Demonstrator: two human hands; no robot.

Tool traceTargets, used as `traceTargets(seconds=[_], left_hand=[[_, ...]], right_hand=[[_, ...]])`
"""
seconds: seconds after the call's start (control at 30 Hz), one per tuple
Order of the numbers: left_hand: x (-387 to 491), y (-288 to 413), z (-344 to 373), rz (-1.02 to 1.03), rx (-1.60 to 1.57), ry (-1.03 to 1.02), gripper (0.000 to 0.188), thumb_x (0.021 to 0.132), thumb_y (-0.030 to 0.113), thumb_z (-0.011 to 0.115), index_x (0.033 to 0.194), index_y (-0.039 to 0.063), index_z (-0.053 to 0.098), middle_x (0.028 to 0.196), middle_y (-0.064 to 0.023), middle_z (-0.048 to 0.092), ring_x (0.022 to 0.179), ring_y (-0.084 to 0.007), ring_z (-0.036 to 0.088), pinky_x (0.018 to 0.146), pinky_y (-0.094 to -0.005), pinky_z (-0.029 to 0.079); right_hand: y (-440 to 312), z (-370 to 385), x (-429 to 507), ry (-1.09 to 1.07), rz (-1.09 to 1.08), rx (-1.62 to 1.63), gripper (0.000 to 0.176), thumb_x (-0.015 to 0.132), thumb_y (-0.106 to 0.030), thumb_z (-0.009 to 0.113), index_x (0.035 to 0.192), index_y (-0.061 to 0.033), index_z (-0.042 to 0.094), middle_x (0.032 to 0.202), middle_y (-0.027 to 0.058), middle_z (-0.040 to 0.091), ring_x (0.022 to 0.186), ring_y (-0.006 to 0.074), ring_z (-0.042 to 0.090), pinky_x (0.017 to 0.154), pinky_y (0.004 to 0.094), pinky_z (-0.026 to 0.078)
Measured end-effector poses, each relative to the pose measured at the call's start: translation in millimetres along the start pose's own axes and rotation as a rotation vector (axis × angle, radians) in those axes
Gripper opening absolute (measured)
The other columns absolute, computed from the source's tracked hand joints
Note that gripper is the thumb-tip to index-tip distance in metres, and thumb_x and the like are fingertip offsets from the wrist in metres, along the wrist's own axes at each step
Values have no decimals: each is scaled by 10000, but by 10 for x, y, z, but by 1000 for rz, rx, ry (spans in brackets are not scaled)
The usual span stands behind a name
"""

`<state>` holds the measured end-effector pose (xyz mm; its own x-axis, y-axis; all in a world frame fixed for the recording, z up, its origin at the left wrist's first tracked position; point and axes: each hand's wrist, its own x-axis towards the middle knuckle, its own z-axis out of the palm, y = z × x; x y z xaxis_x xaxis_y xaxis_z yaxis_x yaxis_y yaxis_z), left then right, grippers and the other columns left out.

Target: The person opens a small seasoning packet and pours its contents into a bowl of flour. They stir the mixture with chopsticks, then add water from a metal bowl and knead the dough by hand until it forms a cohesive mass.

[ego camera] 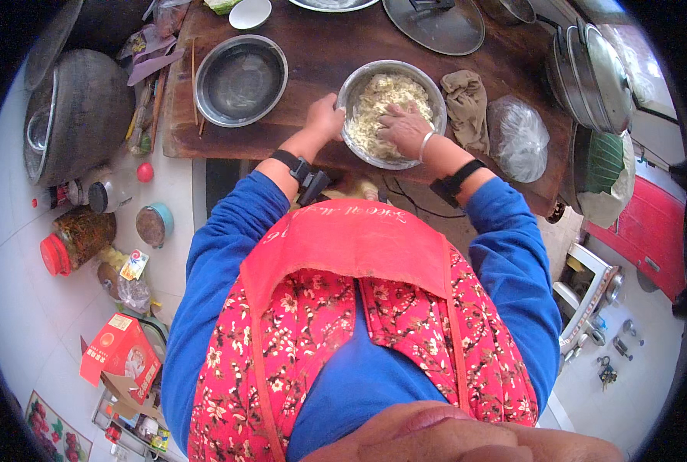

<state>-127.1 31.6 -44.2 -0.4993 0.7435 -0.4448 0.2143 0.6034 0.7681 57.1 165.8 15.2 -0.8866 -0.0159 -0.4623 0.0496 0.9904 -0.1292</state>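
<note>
A metal bowl (349, 151) near the table's front edge holds pale, crumbly dough (394, 88). My left hand (325, 118) grips the bowl's left rim, thumb side against the wall. Inside the bowl, my right hand (404, 130) reaches into the dough from the right; its fingertips are partly buried, so their grip is hidden. Left of the bowl stands a wide metal basin (240, 81), with nothing visible in it but a whitish smear. A crumpled brown cloth (464, 107) lies right of the bowl, beside a clear plastic bag (518, 138).
The dark wooden table (314, 58) also bears a round lid (435, 26), a white dish (250, 14) and a thin wooden stick (194, 81). A steamer pot (591, 81) stands at the right edge. Jars (83, 237) and a red carton (124, 355) are at the left.
</note>
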Motion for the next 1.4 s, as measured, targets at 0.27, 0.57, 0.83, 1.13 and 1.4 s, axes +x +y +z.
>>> traceTargets(seconds=[0.27, 0.57, 0.83, 1.13, 1.4], left_hand=[[-12, 103, -42, 87, 153, 0, 218, 906, 142, 583, 1084, 19, 599, 918, -210, 685, 670, -313, 705, 624, -398, 564], [-60, 89, -21, -67, -113, -65, 235, 891, 126, 578, 1077, -17, 587, 905, -234, 679, 652, -327, 707, 551, -410, 583], [-50, 90, -2, 0, -92, -35, 202, 872, 106, 570, 1017, -32, 593, 869, -226, 679, 661, -334, 707, 564, -416, 577], [-70, 64, 0, -9, -32, -36, 182, 836, 80, 543, 983, -14, 594, 874, -240, 676, 696, -344, 706, 593, -423, 573], [-8, -1, 47, -37, -61, -65, 233, 845, 91, 559, 1053, -3, 604, 925, -241, 679, 740, -353, 708, 651, -441, 582]], right_hand=[[-214, 253, 344, 117, -147, -101, 296, 817, -195, 611, 1103, -246, 664, 1254, -3, 575, 1280, 250, 455, 1008, 649, 343], [385, 125, 312, 326, 439, 176, 494, 725, -187, 725, 1201, -290, 643, 1175, 6, 633, 1224, 296, 500, 988, 563, 412], [-117, 201, 730, 270, 518, 107, 473, 740, -162, 681, 1197, -274, 630, 1184, 36, 627, 1216, 298, 521, 958, 595, 407], [-216, 111, -51, 49, -63, -52, 285, 772, -224, 652, 1050, -284, 666, 1045, -16, 582, 1184, 222, 501, 916, 558, 383], [-42, 193, 654, 132, 151, 48, 355, 737, -190, 684, 1081, -277, 682, 1139, -8, 635, 1184, 240, 515, 961, 611, 371]])
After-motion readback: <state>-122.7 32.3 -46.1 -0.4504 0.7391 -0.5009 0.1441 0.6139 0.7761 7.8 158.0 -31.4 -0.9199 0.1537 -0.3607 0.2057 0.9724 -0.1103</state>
